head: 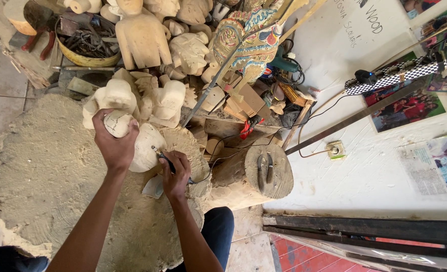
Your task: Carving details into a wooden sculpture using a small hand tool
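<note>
A: Your left hand [115, 146] is clamped over the top of the pale wooden carving [145, 146], which sits on the sawdust-covered stump [42, 166]. What's around it?

B: Your right hand [175, 174] grips a thin corded tool [164, 158], tip against the carving. Unfinished wooden figures [148, 40] crowd just behind it, a painted puppet [248, 40] beyond, a bowl of metal tools [85, 45] further back.

Bright, even daylight; white wall [374, 166] nearly blown out at right. Shadows soft and short, darkest among the wooden carvings [148, 95]. Focus sharp at centre. Wide-angle bending at edges; slight softness in the corners.
</note>
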